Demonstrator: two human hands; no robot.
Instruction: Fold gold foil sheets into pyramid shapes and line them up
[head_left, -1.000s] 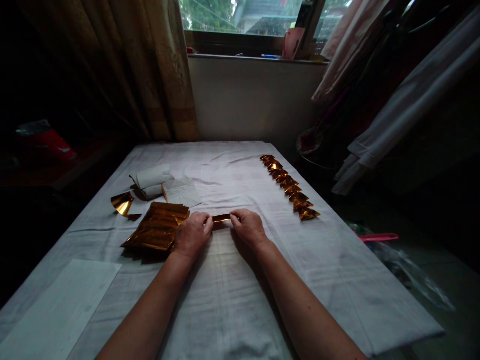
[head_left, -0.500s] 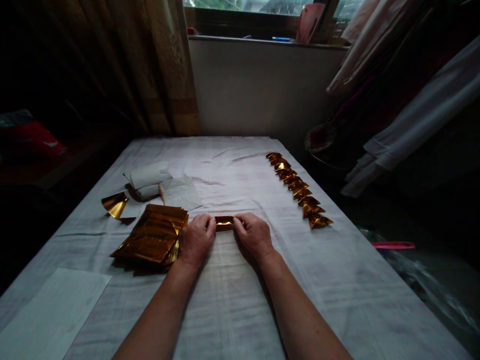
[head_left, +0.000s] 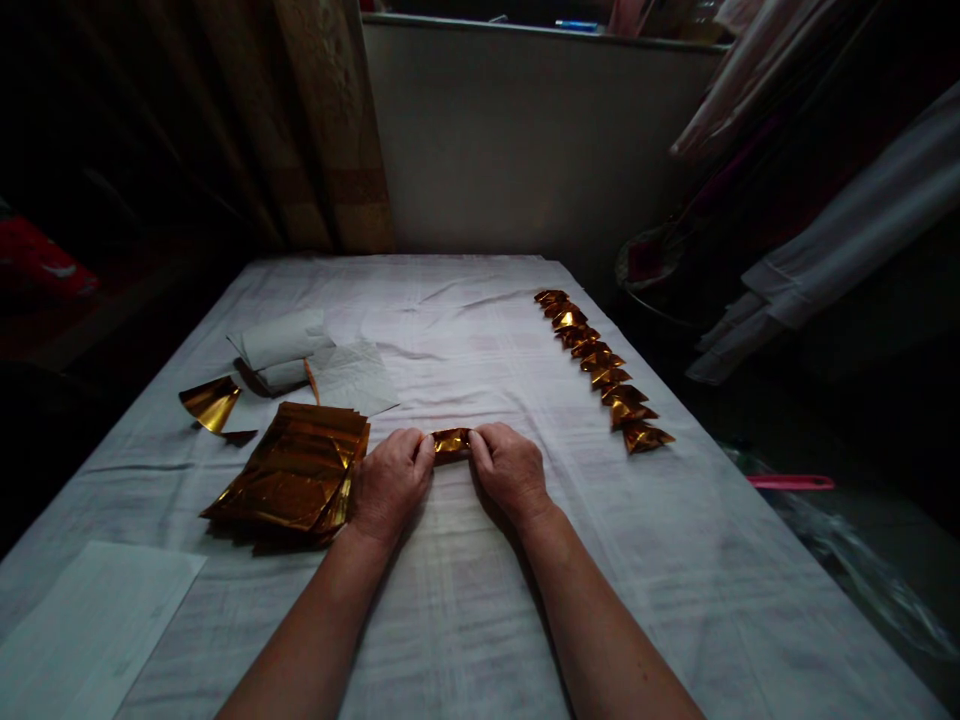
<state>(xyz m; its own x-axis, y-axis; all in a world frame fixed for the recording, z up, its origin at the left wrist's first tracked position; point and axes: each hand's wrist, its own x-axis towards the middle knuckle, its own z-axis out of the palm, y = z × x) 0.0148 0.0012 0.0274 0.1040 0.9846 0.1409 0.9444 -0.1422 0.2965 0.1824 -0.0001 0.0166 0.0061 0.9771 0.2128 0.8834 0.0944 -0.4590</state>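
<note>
A narrow folded strip of gold foil paper (head_left: 451, 441) stretches between my two hands, low over the cloth-covered table. My left hand (head_left: 394, 480) pinches its left end between thumb and curled fingers. At the right end, my right hand (head_left: 511, 468) grips it the same way. Both ends of the strip are hidden under the fingers. Close beside my left hand lies a stack of gold foil sheets (head_left: 289, 465). On the right side of the table, several folded gold foil pieces (head_left: 611, 378) form a slanting row.
Left of the stack are a curled gold scrap (head_left: 212, 403) and crumpled grey-white paper (head_left: 281, 340). A white sheet (head_left: 97, 620) lies at the front left. The table (head_left: 465, 600) has a pale checked cloth. Clothes (head_left: 847, 240) hang at the right; a pink handle (head_left: 791, 482) shows beyond the edge.
The camera view has tipped down slightly, so less of the window sill shows. Both hands keep hold of the foil strip, whose surface now looks more creased.
</note>
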